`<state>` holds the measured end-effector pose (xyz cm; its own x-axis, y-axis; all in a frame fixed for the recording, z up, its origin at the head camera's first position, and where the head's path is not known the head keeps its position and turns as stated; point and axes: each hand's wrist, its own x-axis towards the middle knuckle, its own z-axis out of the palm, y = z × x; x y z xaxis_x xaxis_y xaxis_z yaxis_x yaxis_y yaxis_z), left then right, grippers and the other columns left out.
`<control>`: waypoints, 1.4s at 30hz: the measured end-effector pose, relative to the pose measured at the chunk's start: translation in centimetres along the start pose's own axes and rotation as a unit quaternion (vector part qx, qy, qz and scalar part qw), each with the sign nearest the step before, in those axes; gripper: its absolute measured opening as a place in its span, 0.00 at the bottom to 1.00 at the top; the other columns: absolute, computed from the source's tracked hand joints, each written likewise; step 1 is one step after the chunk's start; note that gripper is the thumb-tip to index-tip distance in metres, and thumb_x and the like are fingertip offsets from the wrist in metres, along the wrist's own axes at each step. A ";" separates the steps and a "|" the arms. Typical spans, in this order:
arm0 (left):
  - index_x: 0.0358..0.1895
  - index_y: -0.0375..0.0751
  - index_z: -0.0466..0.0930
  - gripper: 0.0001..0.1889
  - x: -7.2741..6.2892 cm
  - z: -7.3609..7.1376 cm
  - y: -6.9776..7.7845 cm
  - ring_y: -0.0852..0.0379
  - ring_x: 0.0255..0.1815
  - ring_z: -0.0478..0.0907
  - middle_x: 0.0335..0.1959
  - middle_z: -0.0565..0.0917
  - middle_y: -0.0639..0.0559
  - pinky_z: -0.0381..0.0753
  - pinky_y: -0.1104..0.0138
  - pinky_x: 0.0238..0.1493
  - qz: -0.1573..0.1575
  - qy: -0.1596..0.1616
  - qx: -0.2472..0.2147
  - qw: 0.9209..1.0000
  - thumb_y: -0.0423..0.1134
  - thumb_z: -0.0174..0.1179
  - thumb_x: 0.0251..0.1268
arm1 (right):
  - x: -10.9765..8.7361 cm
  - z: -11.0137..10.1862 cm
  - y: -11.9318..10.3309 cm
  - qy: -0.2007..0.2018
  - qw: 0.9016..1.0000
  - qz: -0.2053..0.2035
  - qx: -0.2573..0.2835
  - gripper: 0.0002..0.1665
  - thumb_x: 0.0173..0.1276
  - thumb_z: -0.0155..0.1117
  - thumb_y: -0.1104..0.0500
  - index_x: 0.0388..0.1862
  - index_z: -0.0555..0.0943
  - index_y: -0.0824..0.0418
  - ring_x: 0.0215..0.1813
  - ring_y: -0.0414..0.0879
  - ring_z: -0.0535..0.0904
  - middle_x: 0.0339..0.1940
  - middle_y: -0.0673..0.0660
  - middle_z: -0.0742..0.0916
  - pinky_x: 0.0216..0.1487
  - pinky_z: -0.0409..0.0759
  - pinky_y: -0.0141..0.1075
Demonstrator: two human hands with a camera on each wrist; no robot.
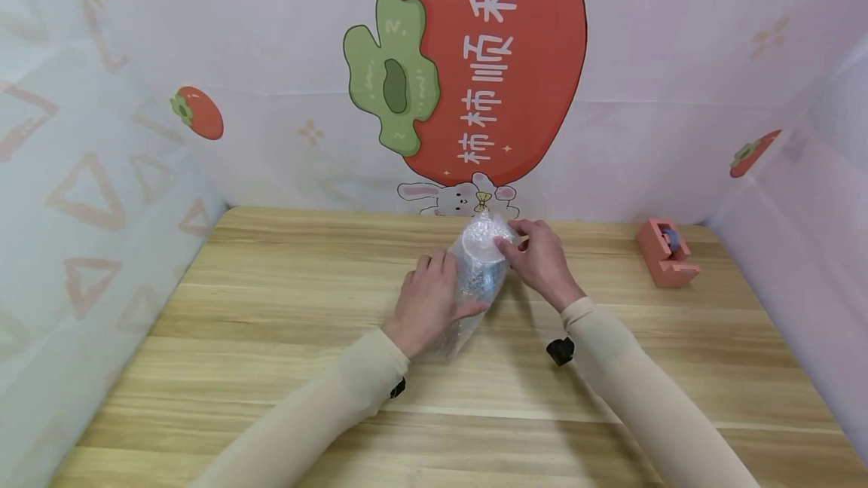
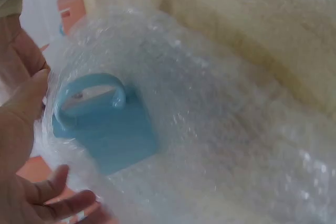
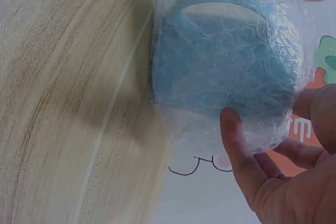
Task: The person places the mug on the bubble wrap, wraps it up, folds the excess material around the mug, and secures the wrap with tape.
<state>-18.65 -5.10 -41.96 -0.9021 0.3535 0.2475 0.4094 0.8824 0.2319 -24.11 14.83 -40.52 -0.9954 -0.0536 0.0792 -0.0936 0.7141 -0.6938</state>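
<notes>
A light blue mug (image 2: 121, 142) with a loop handle shows through the clear bubble wrap (image 2: 220, 129) around it. In the head view the wrapped bundle leans at the back of the table, its round end uppermost. My left hand (image 1: 429, 294) holds the bundle's left side, thumb across the front. From the right, my right hand (image 1: 544, 260) grips the upper round end, with its thumb on top and its fingers at the far side. The right wrist view shows that thumb (image 3: 233, 135) pressing the film beside the mug; a loose tail of wrap trails toward the table's front.
A coral tape dispenser (image 1: 667, 262) with a small roll stands at the back right of the wooden table (image 1: 271, 300). White printed cloth walls (image 1: 271, 36) rise behind the table and on both sides. The bundle is close to the back wall.
</notes>
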 end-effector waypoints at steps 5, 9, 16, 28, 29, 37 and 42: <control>0.56 0.34 0.77 0.37 -0.2 0.7 0.3 0.39 0.52 0.74 0.54 0.73 0.38 0.84 0.48 0.44 -0.022 -0.035 -0.010 0.999 0.64 0.69 0.59 | -0.1 0.0 0.1 0.001 1.000 0.006 0.000 0.31 0.74 0.67 0.53 0.69 0.74 0.68 0.47 0.56 0.78 0.55 0.64 0.80 0.39 0.85 0.40; 0.52 0.37 0.79 0.28 -0.3 0.9 0.3 0.38 0.49 0.74 0.56 0.69 0.36 0.82 0.49 0.44 -0.034 -0.067 -0.042 0.996 0.61 0.65 0.66 | -0.1 0.1 0.1 0.003 1.000 0.007 0.003 0.31 0.74 0.67 0.53 0.69 0.75 0.67 0.48 0.55 0.78 0.55 0.64 0.79 0.39 0.85 0.40; 0.58 0.35 0.77 0.37 -0.4 1.2 0.2 0.40 0.50 0.70 0.56 0.65 0.37 0.81 0.49 0.43 -0.054 -0.112 -0.079 0.989 0.64 0.70 0.59 | -0.1 0.0 0.0 0.002 1.000 0.012 0.005 0.31 0.74 0.66 0.53 0.69 0.75 0.67 0.48 0.55 0.78 0.54 0.64 0.79 0.40 0.85 0.40; 0.51 0.34 0.85 0.22 -0.2 0.8 -0.3 0.46 0.49 0.68 0.52 0.68 0.41 0.79 0.58 0.43 -0.055 -0.110 -0.134 0.983 0.49 0.70 0.64 | -0.1 0.1 -0.2 0.000 1.000 0.018 0.011 0.31 0.74 0.66 0.53 0.69 0.75 0.67 0.48 0.55 0.77 0.54 0.63 0.79 0.39 0.85 0.39; 0.50 0.34 0.86 0.22 -0.2 0.8 -0.3 0.47 0.48 0.67 0.51 0.68 0.42 0.79 0.58 0.44 -0.057 -0.108 -0.143 0.982 0.49 0.70 0.63 | -0.2 0.1 -0.2 0.000 1.000 0.018 0.011 0.31 0.74 0.66 0.53 0.69 0.75 0.67 0.48 0.55 0.77 0.53 0.63 0.79 0.39 0.85 0.39; 0.54 0.32 0.83 0.28 -0.1 0.9 -0.9 0.50 0.45 0.71 0.50 0.63 0.45 0.80 0.59 0.49 -0.100 -0.108 -0.188 0.971 0.50 0.75 0.58 | -0.2 0.1 -0.1 0.000 1.000 0.022 0.008 0.31 0.74 0.66 0.52 0.69 0.75 0.67 0.48 0.55 0.77 0.54 0.63 0.79 0.39 0.86 0.40; 0.58 0.39 0.77 0.28 -0.1 0.6 -1.3 0.49 0.42 0.73 0.49 0.67 0.45 0.82 0.57 0.45 -0.126 -0.148 -0.186 0.963 0.52 0.72 0.61 | -0.2 0.1 -0.1 -0.001 1.000 0.024 0.010 0.32 0.74 0.66 0.51 0.70 0.74 0.66 0.49 0.55 0.77 0.54 0.62 0.78 0.40 0.86 0.40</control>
<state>-19.15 -6.09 -42.84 -0.9558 0.2651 -0.1270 0.1437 0.7983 0.5849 -23.91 14.69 -40.58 -0.9988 -0.0211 0.0433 -0.0456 0.7025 -0.7103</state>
